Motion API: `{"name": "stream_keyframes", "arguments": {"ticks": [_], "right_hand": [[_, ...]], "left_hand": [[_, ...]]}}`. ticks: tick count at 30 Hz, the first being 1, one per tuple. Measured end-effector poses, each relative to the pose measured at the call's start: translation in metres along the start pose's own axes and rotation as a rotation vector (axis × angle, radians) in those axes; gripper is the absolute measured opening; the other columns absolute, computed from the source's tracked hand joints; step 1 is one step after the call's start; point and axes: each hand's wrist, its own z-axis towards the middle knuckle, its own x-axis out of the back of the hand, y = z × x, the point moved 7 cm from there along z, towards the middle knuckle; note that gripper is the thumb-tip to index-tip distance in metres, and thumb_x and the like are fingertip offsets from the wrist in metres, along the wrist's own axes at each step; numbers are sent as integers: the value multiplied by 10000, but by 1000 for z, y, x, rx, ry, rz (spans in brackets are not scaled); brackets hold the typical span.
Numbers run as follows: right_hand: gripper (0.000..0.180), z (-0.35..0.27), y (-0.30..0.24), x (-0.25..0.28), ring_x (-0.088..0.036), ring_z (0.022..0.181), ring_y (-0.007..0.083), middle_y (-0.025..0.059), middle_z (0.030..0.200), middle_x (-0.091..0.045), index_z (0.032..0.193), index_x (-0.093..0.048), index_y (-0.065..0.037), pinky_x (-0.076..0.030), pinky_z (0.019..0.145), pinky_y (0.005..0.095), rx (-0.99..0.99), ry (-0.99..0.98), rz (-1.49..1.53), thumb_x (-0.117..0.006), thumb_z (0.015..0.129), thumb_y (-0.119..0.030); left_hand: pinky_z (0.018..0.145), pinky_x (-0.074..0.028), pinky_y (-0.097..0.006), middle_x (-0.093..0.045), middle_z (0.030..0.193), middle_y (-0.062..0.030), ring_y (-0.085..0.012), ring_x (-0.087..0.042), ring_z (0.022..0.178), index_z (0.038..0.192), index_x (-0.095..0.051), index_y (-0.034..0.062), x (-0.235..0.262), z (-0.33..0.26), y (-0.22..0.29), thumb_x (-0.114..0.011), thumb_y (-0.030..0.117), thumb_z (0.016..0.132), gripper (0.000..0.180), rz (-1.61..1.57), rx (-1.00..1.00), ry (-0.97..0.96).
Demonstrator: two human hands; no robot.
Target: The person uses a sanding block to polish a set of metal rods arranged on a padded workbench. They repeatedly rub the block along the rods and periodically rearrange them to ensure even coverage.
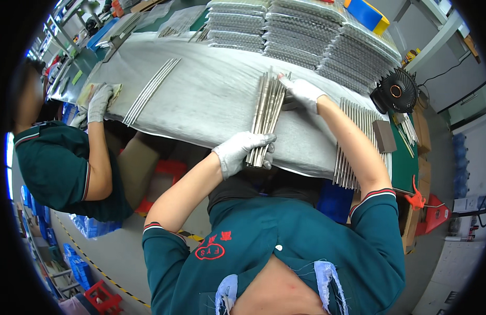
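A bundle of thin metal rods (269, 105) is held over the cloth-covered table (201, 100), its near end sticking out past the front edge. My left hand (242, 151), in a pale glove, is wrapped round the near end of the bundle. At the far end, my gloved right hand (301, 93) closes on the same rods, its thumb and fingers near the tips. Part of each hand's fingers is hidden behind the rods. Right of the bundle, beneath my right forearm, a row of similar metal rods (348, 142) lies side by side, with a brown block (382, 136) on it.
Tall stacks of rods in clear wrap (300, 37) stand along the back. A black fan (397, 90) sits at the right. Several loose rods (151, 93) lie on the left of the cloth. A co-worker (70, 163) at the left handles a cloth with gloved hands.
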Motion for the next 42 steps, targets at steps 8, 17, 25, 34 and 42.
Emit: {"name": "stream_keyframes", "arguments": {"ticks": [8, 17, 25, 34, 42], "right_hand": [[453, -69, -90, -58, -548, 1317, 320, 141, 1350, -628, 1351, -608, -84, -385, 1138, 481, 1065, -23, -419, -586, 989, -355], [527, -88, -62, -77, -410, 1442, 309, 137, 1510, -503, 1401, -574, -74, -280, 1193, 530, 1108, -207, -658, -538, 982, -392], [654, -118, -12, -43, -324, 1476, 418, 212, 1591, -352, 1493, -446, -53, -226, 1198, 608, 917, -230, -746, -564, 960, -414], [747, -95, -24, -53, -349, 1463, 412, 249, 1564, -385, 1505, -397, 25, -265, 1218, 473, 870, -157, -441, -462, 1003, -524], [923, 15, -29, 1, -320, 1502, 316, 197, 1598, -361, 1573, -315, -57, -242, 1253, 455, 334, -192, 703, -217, 977, -755]], "left_hand": [[648, -610, -351, -688, 785, -119, -214, -696, 662, 975, -648, 19, 21, 0, -5, -748, 280, 935, 282, 153, 129, 31], [692, -581, -360, -723, 722, -154, -256, -724, 661, 992, -758, 29, 47, -29, 86, -546, 646, 947, 654, 1600, -126, 459], [901, -549, -435, -673, 1279, -155, -365, -683, 1063, 1340, -619, 130, 57, 9, 64, -587, 544, 955, 566, 1595, -543, 737], [784, -571, -476, -694, 1206, -167, -393, -712, 882, 1329, -634, 152, 23, 31, 43, -540, 375, 1009, 401, 1488, -535, 756], [916, -536, -422, -645, 1315, -173, -364, -671, 1074, 1355, -588, 72, -19, -43, 27, -713, 418, 875, 605, 1637, -855, 328]]}}
